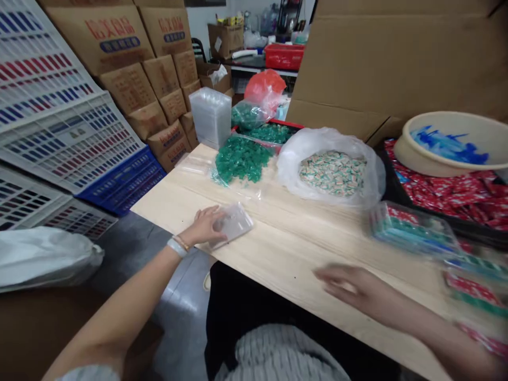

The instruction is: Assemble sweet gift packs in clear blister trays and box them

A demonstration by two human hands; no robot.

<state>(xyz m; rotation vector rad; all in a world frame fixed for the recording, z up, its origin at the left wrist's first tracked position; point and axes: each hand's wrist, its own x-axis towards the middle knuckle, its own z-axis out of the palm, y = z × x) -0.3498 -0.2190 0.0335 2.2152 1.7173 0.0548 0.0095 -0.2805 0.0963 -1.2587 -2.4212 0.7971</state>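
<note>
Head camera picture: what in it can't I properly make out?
Right hand: head view, motion blur smears its fingertips.
Clear plastic box: head view, the left hand covers one end.
Red-and-green packs at the right: head view, blurred, some cut off by the picture's edge.
Small packets in the white bag: head view, print too small to read.

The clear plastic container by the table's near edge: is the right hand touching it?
No, the left hand touches the clear plastic container, while the blurred right hand is plainly apart from it.
</note>
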